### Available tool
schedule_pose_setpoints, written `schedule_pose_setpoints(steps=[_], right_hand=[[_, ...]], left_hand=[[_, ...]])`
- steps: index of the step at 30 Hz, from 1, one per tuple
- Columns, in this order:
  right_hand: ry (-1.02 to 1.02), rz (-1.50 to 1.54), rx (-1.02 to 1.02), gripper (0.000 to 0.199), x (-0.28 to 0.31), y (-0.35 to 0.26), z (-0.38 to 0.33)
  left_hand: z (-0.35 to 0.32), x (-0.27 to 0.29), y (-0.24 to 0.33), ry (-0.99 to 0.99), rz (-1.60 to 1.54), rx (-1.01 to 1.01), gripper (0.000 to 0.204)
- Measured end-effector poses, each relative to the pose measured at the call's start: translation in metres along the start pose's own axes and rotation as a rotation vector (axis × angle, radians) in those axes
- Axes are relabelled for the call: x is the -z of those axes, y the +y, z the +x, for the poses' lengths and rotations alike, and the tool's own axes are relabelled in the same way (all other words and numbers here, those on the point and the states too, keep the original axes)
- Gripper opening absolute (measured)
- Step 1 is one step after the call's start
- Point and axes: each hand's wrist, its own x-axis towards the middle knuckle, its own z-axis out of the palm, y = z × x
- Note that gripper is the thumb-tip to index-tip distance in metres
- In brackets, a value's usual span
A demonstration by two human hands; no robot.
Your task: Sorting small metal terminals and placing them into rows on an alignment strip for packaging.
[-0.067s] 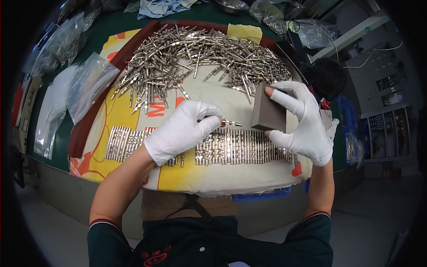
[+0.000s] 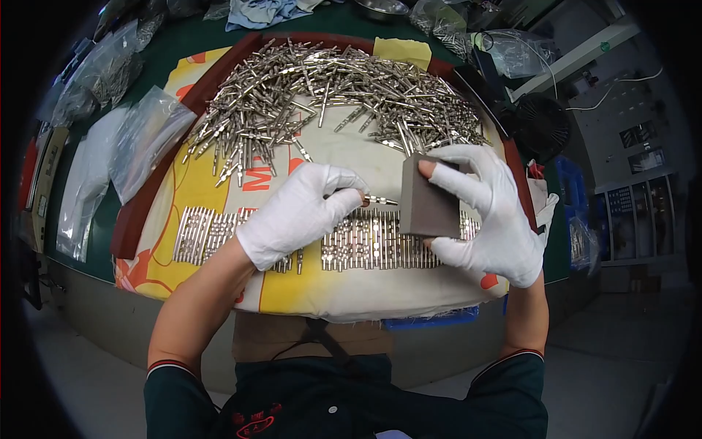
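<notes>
My left hand (image 2: 296, 216), in a white glove with bare fingertips, pinches a slim stepped metal rod (image 2: 382, 200) that points right. My right hand (image 2: 493, 212), gloved likewise, grips a grey-brown rectangular block (image 2: 431, 197) between thumb and fingers. The block's left face stands right by the rod's free end; whether they touch I cannot tell. Below both hands, similar rods lie side by side in a row (image 2: 358, 245), partly covered by the block. Another stretch of the row, rods (image 2: 201, 234) at the left, runs under my left wrist.
A large loose pile of metal rods (image 2: 256, 110) fills the far side of the printed cloth (image 2: 336, 157), inside a dark red rim (image 2: 135, 212). Clear plastic bags (image 2: 150, 139) lie at left. A black fan (image 2: 541, 124) stands at right, and a yellow sheet (image 2: 402, 53) lies at the back.
My right hand has brought the block left and nearer to me, close to the rod's tip. The left hand with the rod has stayed almost still.
</notes>
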Motion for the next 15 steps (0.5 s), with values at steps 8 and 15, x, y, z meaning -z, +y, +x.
schedule_pose_setpoints(steps=[8, 15], right_hand=[[0.028, -0.043, -0.349, 0.059, -0.015, 0.052, -0.001], [0.086, -0.312, -0.463, 0.064, 0.007, 0.076, -0.049]], left_hand=[[-0.008, -0.008, -0.013, 0.040, -0.232, -0.208, 0.016], [-0.001, -0.003, -0.006, 0.080, -0.053, -0.126, 0.023]])
